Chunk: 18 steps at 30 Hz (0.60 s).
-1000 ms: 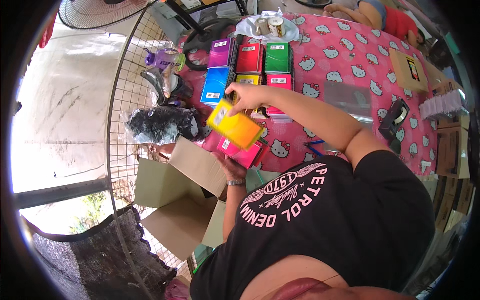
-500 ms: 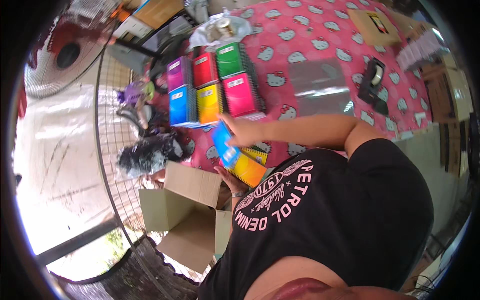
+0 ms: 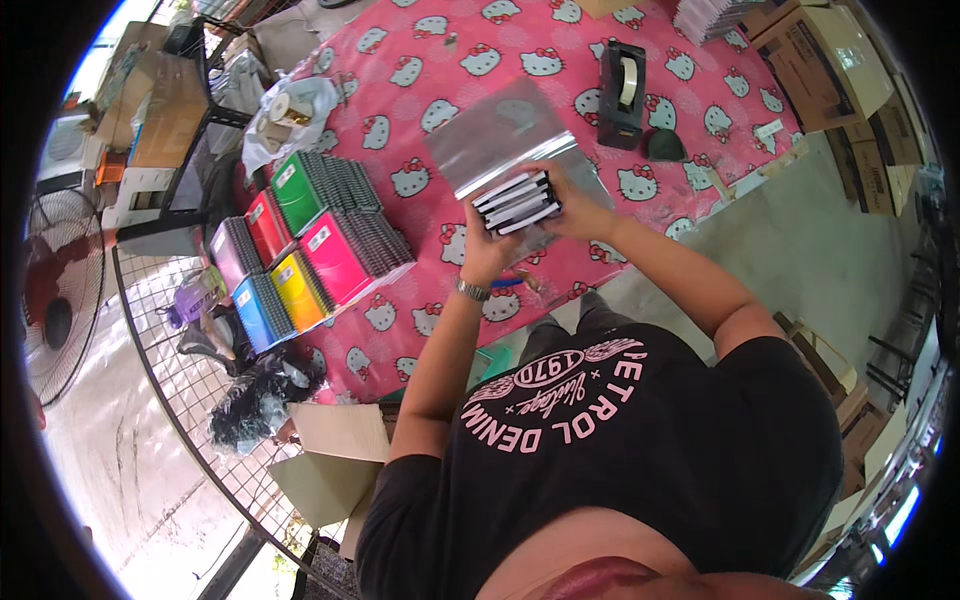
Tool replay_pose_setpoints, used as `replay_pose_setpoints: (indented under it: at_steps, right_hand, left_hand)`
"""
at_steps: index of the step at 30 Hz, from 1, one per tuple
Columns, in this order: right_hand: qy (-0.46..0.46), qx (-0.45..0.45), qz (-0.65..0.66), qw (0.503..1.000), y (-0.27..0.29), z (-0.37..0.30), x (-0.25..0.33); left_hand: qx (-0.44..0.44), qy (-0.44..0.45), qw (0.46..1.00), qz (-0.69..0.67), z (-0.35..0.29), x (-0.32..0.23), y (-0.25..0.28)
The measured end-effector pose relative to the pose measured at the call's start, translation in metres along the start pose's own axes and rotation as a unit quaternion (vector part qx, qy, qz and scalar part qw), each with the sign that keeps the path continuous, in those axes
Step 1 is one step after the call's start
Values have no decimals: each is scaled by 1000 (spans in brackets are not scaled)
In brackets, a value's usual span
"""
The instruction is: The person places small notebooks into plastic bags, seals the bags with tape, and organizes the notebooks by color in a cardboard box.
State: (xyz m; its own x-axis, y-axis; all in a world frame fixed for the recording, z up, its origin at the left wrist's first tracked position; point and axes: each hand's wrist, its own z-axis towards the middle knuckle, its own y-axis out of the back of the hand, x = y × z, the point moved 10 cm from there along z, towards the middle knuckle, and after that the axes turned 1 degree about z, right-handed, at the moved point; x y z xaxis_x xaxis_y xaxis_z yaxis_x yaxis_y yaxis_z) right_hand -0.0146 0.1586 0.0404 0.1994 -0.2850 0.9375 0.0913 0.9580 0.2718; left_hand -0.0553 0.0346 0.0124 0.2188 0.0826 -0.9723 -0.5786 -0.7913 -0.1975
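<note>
Between my two hands is a small stack of spiral notebooks point(image 3: 517, 203), held upright so that their white page edges and dark bindings face up. My left hand point(image 3: 485, 246), with a metal watch at the wrist, grips the stack's left side. On the other side my right hand point(image 3: 578, 207) is closed around it. Under and beyond the stack lies a clear plastic sheet or bag point(image 3: 500, 130) on the pink patterned tablecloth point(image 3: 410, 175). The covers of the held notebooks are mostly hidden.
To the left stand piles of notebooks point(image 3: 335, 262) in several colours. A black tape dispenser point(image 3: 622, 95) sits beyond my right hand, beside a dark rounded object point(image 3: 665, 146). An open cardboard box point(image 3: 325, 485) is at lower left. Further cartons point(image 3: 815, 70) stand at right.
My hands have moved from beside the open box to over the clear plastic. The blue and yellow notebooks were spread apart; now the held ones are gathered into an upright stack. My view has turned.
</note>
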Motion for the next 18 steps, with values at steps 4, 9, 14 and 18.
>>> replay_pose_setpoints:
  at_steps: [4,9,14,18]
  right_hand:
    - [-24,-31,-10,999,20,-12,-54]
    - [-56,-17,27,998,14,-16,-84]
    - [-19,-2,84,996,18,-16,-81]
    - [-39,27,-46,998,4,-16,-98]
  left_hand:
    - [66,13,998,3,29,39,-22]
    - [11,2,997,81,42,73,-13]
    - [-14,-3,995,103,37,63,-15]
    - [2,-22,989,143,37,62,-15]
